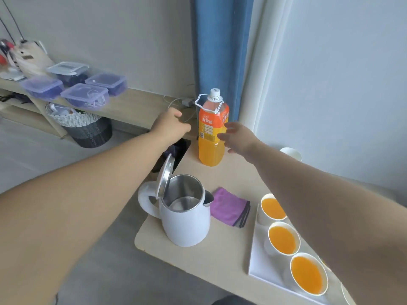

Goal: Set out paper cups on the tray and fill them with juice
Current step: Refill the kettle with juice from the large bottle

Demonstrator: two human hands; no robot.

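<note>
Nearly done, judging by three full paper cups (pixel 284 237) on the tray (pixel 259 260) at four o'clock and the capped juice bottle (pixel 211 137) upright at twelve — right hand (pixel 239 137) slack-fingered beside it, left hand (pixel 170 124) loosely curled, empty — fourth cup (pixel 346 292) at five mostly hidden.

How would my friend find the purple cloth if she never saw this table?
Find the light wooden table by the blue curtain. Between the white kettle with its lid up and the white tray of juice cups lies the cloth. It is folded flat, and nothing else on that table is purple.
</note>
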